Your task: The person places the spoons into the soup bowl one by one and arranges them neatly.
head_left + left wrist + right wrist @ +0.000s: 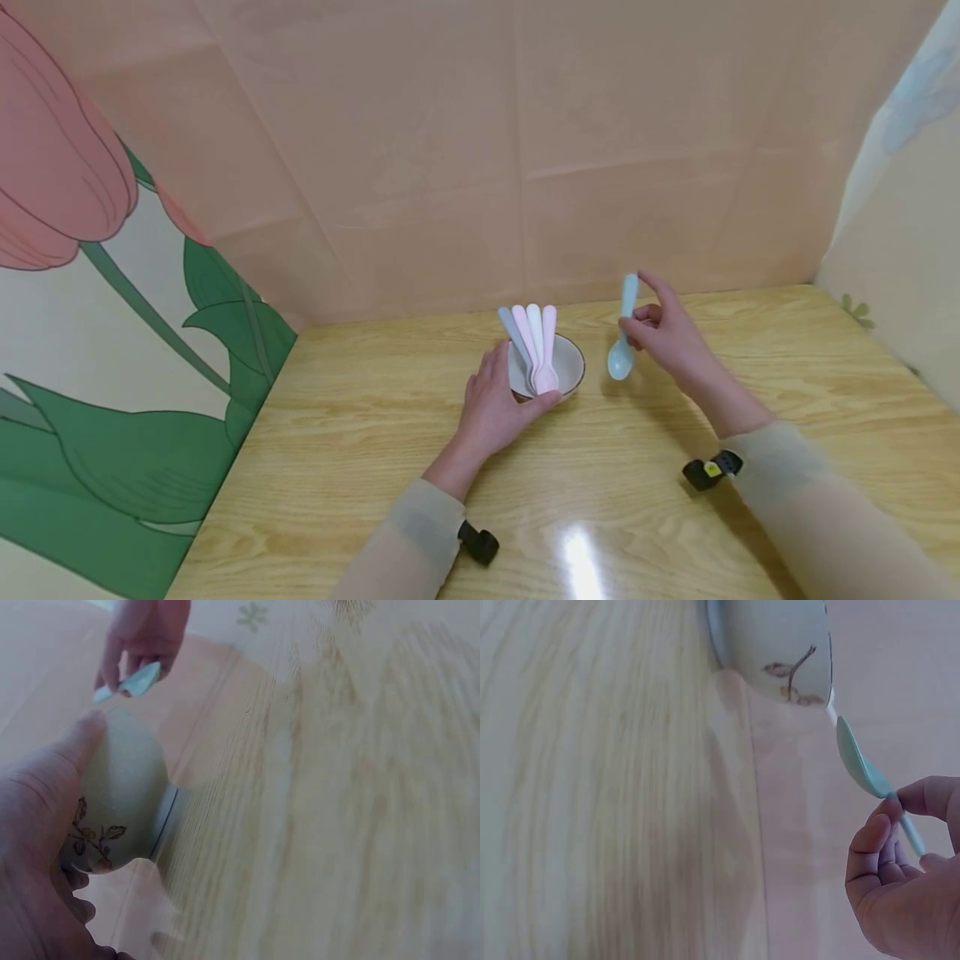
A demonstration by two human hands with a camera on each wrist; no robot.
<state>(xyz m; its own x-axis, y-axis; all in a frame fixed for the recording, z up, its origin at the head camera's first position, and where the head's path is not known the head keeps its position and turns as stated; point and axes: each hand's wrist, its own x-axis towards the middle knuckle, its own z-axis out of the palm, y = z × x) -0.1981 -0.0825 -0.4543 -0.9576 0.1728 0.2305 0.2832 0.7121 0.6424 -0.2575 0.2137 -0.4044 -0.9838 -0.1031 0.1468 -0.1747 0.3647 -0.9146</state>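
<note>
A bowl with a dark rim stands on the wooden table; in the left wrist view the bowl shows a leafy branch printed on its outside. Several spoons lean together inside it: a grey-blue spoon, a white spoon and pink spoons. My left hand grips the bowl from its left, thumb along the near rim. To the right of the bowl, my right hand pinches a light blue spoon above the table. The spoon hangs nearly upright, its scoop end down.
The wooden table reaches back to a plain pinkish backdrop. A tulip-patterned cloth borders the table on the left, and a pale wall stands on the right.
</note>
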